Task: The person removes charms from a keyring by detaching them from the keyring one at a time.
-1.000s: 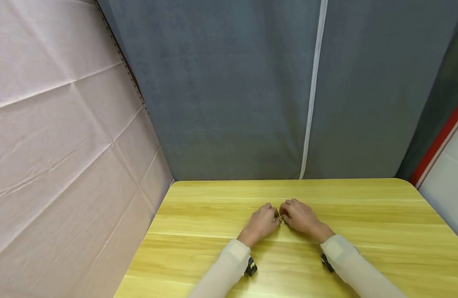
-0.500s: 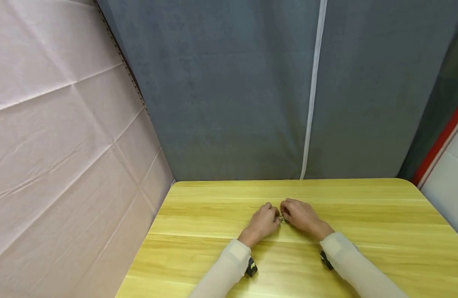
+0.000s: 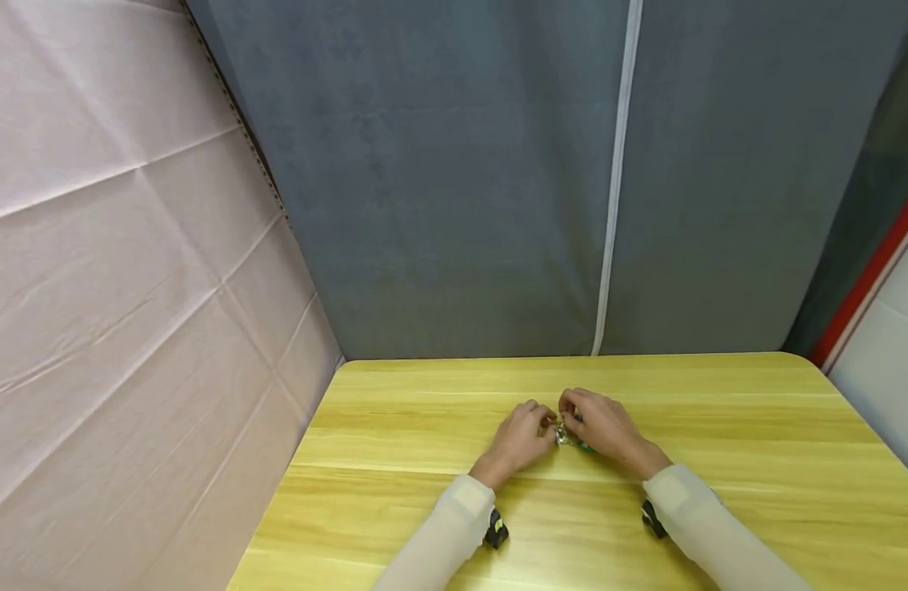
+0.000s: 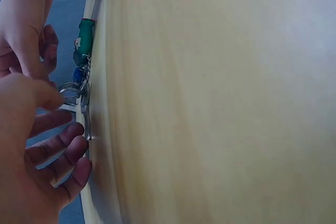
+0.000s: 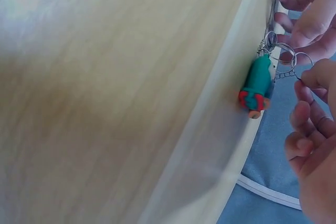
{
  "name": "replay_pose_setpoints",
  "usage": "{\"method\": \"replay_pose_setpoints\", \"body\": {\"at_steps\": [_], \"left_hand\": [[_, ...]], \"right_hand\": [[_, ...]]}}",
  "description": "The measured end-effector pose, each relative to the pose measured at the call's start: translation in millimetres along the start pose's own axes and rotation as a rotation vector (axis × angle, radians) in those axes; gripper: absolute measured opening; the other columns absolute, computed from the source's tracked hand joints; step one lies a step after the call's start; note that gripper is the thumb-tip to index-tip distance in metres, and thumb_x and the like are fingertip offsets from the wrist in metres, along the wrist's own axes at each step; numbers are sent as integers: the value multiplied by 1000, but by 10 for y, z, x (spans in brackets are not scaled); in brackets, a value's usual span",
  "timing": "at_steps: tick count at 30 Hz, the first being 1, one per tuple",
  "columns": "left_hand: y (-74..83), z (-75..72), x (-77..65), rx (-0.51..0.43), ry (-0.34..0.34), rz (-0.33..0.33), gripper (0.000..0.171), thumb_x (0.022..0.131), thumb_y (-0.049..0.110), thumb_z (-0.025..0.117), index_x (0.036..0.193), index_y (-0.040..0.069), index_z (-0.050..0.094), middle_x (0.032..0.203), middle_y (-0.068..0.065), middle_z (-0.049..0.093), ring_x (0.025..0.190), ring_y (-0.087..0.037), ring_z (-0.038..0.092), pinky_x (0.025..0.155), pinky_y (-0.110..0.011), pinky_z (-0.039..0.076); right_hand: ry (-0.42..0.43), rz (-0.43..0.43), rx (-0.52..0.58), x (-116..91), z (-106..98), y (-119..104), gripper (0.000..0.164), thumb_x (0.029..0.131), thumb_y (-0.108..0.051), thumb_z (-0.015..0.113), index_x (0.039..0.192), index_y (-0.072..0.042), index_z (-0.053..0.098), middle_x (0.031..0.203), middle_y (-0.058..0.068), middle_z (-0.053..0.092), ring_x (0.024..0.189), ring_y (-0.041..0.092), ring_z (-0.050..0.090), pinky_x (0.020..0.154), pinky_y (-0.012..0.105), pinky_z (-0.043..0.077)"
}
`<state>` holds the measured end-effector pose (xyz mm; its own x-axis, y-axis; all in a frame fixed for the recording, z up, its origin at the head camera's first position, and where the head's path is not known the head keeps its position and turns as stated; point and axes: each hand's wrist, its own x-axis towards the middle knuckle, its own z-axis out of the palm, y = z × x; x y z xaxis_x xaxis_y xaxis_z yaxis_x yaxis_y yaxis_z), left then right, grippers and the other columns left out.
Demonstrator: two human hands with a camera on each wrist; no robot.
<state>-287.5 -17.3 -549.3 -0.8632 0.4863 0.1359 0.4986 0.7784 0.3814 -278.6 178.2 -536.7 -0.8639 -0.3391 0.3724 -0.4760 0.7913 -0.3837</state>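
Note:
A bunch of metal key rings (image 5: 283, 59) with a green figure-shaped charm (image 5: 257, 82) lies between the two hands on the table. Red and tan parts show at the charm's end. In the left wrist view a blue piece (image 4: 78, 74) and a long metal key (image 4: 87, 116) hang from the rings. My left hand (image 3: 520, 435) pinches the rings between thumb and index finger, its other fingers loosely bent. My right hand (image 3: 600, 423) pinches a thin ring and short chain with thumb and index fingertips, close beside the left. The charm is partly under the right hand in the head view.
The yellow wood-grain table (image 3: 395, 509) reaches to a grey curtain (image 3: 454, 205) with a white strip at its back. Pale pink cloth (image 3: 129, 312) hangs along the left. A red-edged white panel (image 3: 893, 320) stands at the right.
My right hand has shifted slightly to the right, away from the left. More of the key rings and the green charm now show between the hands. My left hand has stayed nearly in place.

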Motion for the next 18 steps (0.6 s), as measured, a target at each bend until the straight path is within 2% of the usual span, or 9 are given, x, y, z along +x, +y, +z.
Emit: {"method": "replay_pose_setpoints", "body": {"at_steps": [3,7,13,18], "left_hand": [[5,11,12,-22,-4,12,27,102,29,68,125,17,74,110,7,69,100,-8,59,81,-20,52],[5,34,30,-90,1,16,27,102,26,70,127,16,73,111,6,72,101,-8,59,81,-20,52],[-22,47,38,-205,32,-8,10,106,22,68,112,17,75,101,7,71,88,-2,55,75,-18,50],[-42,10,48,-300,80,-14,12,108,22,64,109,16,74,99,6,69,86,1,56,74,-17,51]], "right_hand": [[6,14,19,-3,-11,-6,12,97,-12,76,94,-21,69,86,-10,64,66,3,48,56,23,41],[12,24,31,-1,-22,-5,9,98,-12,76,96,-19,71,87,-10,66,66,2,50,57,23,43],[15,24,52,-4,-54,5,5,99,-12,73,96,-15,70,88,-8,67,65,2,49,55,22,41],[13,36,67,-11,-85,16,5,97,-11,72,95,-14,68,87,-7,67,62,2,47,54,22,41]]}}
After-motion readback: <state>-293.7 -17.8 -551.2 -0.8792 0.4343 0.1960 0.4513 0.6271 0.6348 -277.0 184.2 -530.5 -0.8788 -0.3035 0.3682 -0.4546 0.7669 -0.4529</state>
